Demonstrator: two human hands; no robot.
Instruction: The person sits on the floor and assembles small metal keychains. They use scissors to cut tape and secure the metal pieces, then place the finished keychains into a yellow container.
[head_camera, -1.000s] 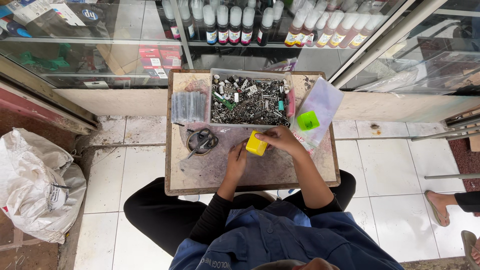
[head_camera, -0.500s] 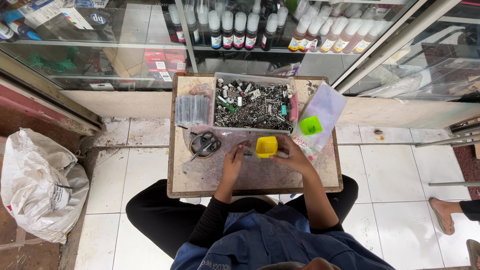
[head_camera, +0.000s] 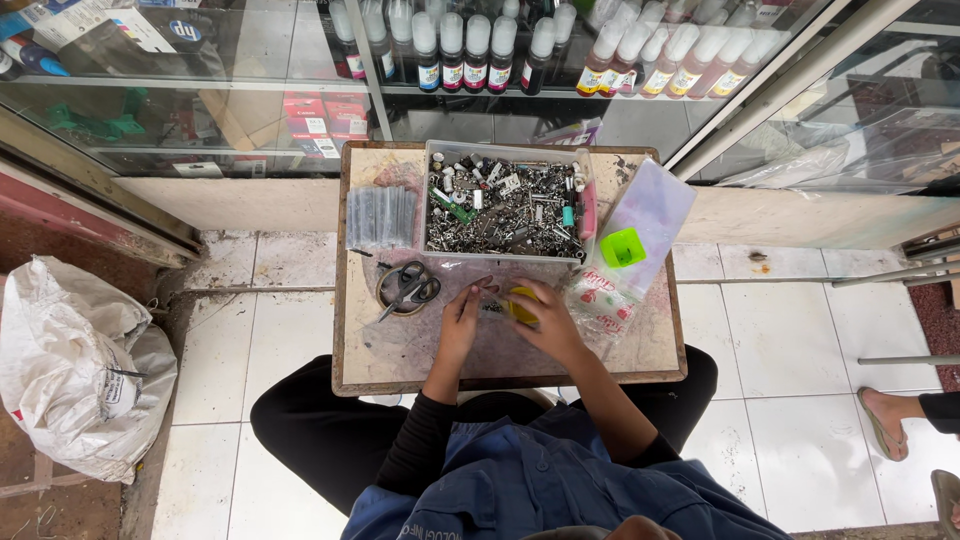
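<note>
From the head view, looking straight down, a small wooden counter (head_camera: 400, 350) sits in the middle of the frame with the person seated below it. The right hand (head_camera: 548, 325) lies just right of centre, fingers curled over a small yellow cup (head_camera: 519, 303), grasping it from above so that only its upper left edge shows. The left hand (head_camera: 463, 318) lies just to the left of it, fingers stretched toward a few small dark bits (head_camera: 492, 305) on the counter between the two hands; whether it pinches one or only touches them cannot be told.

Above the hands, at upper centre, a clear tray (head_camera: 505, 205) is packed with small metal and plastic parts. To its left lies a stack of clear little bags (head_camera: 381, 216), and below that a pair of scissors (head_camera: 405, 287) rests on a round lid. Right of the tray a green cup (head_camera: 623, 247) sits on a plastic bag (head_camera: 650, 215).

To do this well, I judge the cup should be kept steady and low, close beside the loose bits, so the left fingers can move them in without scattering them over the counter's edge.
</note>
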